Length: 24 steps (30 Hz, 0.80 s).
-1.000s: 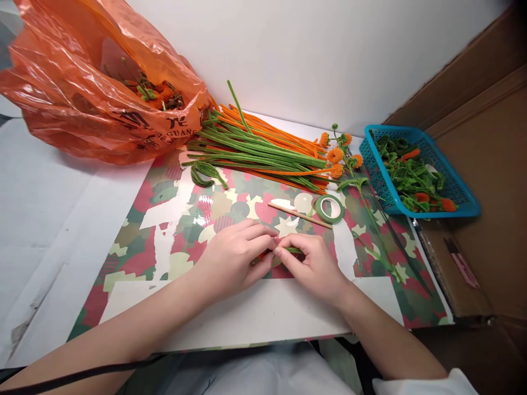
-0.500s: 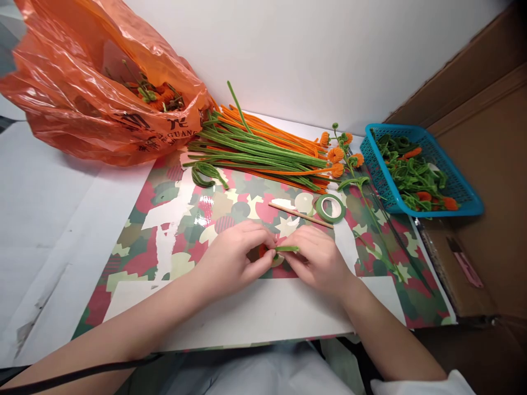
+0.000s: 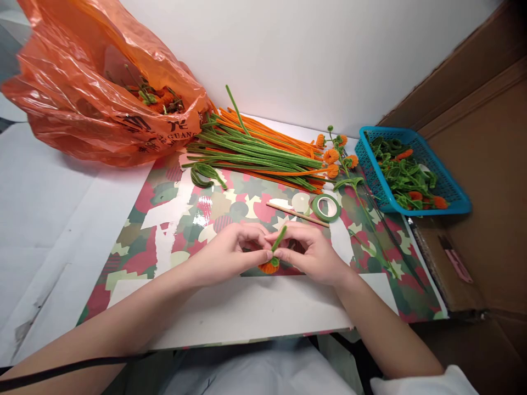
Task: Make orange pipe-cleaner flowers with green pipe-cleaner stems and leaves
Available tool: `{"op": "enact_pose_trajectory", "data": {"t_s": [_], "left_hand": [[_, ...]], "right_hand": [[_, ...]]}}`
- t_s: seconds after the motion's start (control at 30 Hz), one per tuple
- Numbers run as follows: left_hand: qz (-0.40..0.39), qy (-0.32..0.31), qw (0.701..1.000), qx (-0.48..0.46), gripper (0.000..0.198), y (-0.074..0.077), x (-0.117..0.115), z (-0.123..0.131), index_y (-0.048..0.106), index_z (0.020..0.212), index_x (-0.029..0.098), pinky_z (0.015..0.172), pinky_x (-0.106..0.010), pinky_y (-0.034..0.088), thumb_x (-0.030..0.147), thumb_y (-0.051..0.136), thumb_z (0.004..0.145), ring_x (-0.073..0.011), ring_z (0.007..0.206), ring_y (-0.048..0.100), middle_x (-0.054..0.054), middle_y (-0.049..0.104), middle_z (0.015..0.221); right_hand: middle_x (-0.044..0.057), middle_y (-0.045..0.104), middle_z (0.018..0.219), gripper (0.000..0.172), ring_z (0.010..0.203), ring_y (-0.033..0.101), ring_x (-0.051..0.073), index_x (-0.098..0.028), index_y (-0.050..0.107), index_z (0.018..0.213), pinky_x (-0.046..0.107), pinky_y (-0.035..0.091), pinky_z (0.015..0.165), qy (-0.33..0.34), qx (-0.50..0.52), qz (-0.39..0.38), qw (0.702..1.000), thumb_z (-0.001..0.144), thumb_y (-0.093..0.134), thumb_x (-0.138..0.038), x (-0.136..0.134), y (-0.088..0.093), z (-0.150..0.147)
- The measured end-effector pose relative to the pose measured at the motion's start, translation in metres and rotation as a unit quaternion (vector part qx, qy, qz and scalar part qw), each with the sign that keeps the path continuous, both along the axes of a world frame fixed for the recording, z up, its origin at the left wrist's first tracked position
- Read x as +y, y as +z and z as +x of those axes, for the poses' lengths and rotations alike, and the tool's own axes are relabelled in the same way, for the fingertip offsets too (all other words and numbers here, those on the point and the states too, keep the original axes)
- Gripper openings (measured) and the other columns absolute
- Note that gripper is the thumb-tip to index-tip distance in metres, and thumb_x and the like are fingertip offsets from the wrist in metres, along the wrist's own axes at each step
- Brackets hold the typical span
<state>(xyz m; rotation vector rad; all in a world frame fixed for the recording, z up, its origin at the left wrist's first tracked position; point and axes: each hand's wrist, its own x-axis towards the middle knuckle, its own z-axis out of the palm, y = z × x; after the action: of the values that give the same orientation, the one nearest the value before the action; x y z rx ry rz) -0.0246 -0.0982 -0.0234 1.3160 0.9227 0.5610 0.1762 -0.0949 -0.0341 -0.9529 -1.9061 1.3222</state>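
Between my hands is a small orange pipe-cleaner pumpkin [image 3: 269,267] with a green pipe-cleaner stem [image 3: 279,238] that points up and away from me. My left hand [image 3: 235,253] pinches it from the left with thumb and fingers. From the right, my right hand [image 3: 307,252] pinches at the base of the green piece, its thumb tip almost meeting the left one. The fingertips partly hide the join of orange and green. Just beyond the hands lie a thin wooden stick [image 3: 297,214] and a roll of green tape [image 3: 326,208].
A pile of green and orange pipe cleaners [image 3: 263,148] lies at the back, with finished orange pumpkins on stems [image 3: 331,156] beside it. An orange plastic bag [image 3: 102,120] stands back left, a blue basket [image 3: 461,204] of green and orange pieces right. A pink-handled tool [image 3: 458,264] lies far right.
The green stem has swung from lying sideways to pointing up and away. The orange pumpkin now shows below the fingertips, and my hands have drawn closer together.
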Motion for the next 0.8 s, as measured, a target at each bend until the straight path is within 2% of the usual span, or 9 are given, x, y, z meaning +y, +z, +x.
{"op": "enact_pose_trajectory", "data": {"t_s": [0.1, 0.33, 0.4, 0.47, 0.57, 0.63, 0.7, 0.8], "left_hand": [[0.0, -0.001, 1.0, -0.031, 0.014, 0.0, 0.001, 0.001, 0.067, 0.071, 0.015, 0.073, -0.025, 0.048, 0.025, 0.063, 0.082, -0.0155, 0.083, 0.059, -0.004, 0.061, 0.09], [0.006, -0.035, 0.999, -0.023, 0.015, 0.006, 0.003, 0.0, 0.065, 0.069, 0.016, 0.064, -0.024, 0.047, 0.024, 0.061, 0.081, -0.0129, 0.071, 0.057, -0.003, 0.061, 0.082], [0.068, -0.023, 0.997, 0.01, 0.015, 0.005, 0.002, -0.001, 0.065, 0.071, 0.016, 0.067, -0.025, 0.049, 0.024, 0.06, 0.082, -0.0154, 0.076, 0.06, -0.005, 0.063, 0.085], [0.18, 0.007, 0.982, 0.053, 0.011, 0.003, 0.0, -0.001, 0.067, 0.079, 0.017, 0.073, -0.028, 0.05, 0.024, 0.059, 0.083, -0.0181, 0.084, 0.062, -0.007, 0.065, 0.09], [0.355, 0.06, 0.925, 0.122, 0.013, -0.002, -0.005, 0.003, 0.065, 0.093, 0.018, 0.079, -0.032, 0.048, 0.026, 0.061, 0.083, -0.0207, 0.09, 0.061, -0.008, 0.067, 0.097], [0.407, 0.086, 0.896, 0.156, 0.009, -0.005, -0.008, 0.006, 0.062, 0.091, 0.019, 0.077, -0.032, 0.047, 0.025, 0.059, 0.084, -0.0204, 0.088, 0.061, -0.008, 0.067, 0.096], [0.399, 0.091, 0.898, 0.163, 0.007, -0.008, -0.01, 0.009, 0.059, 0.088, 0.02, 0.073, -0.03, 0.047, 0.02, 0.052, 0.086, -0.0185, 0.083, 0.06, -0.006, 0.066, 0.091], [0.332, 0.081, 0.93, 0.134, 0.011, -0.009, -0.011, 0.011, 0.057, 0.086, 0.02, 0.064, -0.025, 0.046, 0.016, 0.046, 0.087, -0.0152, 0.074, 0.059, -0.004, 0.064, 0.083]], "right_hand": [[0.004, 0.062, 0.085, 0.005, 0.076, 0.062, 0.015, -0.018, 0.071, 0.085, 0.027, 0.053, 0.063, -0.009, 0.04, 0.035, 0.999, 0.085, 0.069, -0.022, 0.002, -0.003, 0.001], [0.006, 0.067, 0.086, 0.007, 0.079, 0.065, 0.016, -0.019, 0.067, 0.083, 0.03, 0.056, 0.069, 0.033, 0.031, 0.143, 0.989, 0.087, 0.062, -0.015, 0.004, -0.003, 0.002], [0.005, 0.068, 0.085, 0.01, 0.08, 0.065, 0.017, -0.019, 0.066, 0.085, 0.031, 0.056, 0.071, 0.02, 0.018, 0.172, 0.985, 0.087, 0.059, -0.011, 0.004, -0.003, 0.001], [0.005, 0.068, 0.082, 0.012, 0.081, 0.065, 0.017, -0.02, 0.065, 0.086, 0.033, 0.055, 0.073, -0.017, 0.015, 0.204, 0.979, 0.086, 0.058, -0.009, 0.002, -0.004, 0.0], [0.004, 0.069, 0.08, 0.012, 0.08, 0.066, 0.018, -0.02, 0.065, 0.086, 0.033, 0.054, 0.073, -0.096, 0.024, 0.204, 0.974, 0.084, 0.06, -0.01, -0.002, -0.006, -0.006], [0.004, 0.069, 0.081, 0.01, 0.077, 0.066, 0.017, -0.02, 0.066, 0.085, 0.032, 0.055, 0.069, -0.137, 0.027, 0.18, 0.974, 0.084, 0.061, -0.012, -0.006, -0.006, -0.011], [0.004, 0.069, 0.081, 0.011, 0.076, 0.066, 0.017, -0.02, 0.066, 0.084, 0.03, 0.054, 0.067, -0.156, 0.028, 0.174, 0.972, 0.084, 0.061, -0.011, -0.01, -0.006, -0.015], [0.004, 0.069, 0.079, 0.013, 0.075, 0.066, 0.017, -0.021, 0.066, 0.083, 0.03, 0.054, 0.066, -0.166, 0.034, 0.194, 0.966, 0.084, 0.06, -0.01, -0.013, -0.005, -0.019]]}}
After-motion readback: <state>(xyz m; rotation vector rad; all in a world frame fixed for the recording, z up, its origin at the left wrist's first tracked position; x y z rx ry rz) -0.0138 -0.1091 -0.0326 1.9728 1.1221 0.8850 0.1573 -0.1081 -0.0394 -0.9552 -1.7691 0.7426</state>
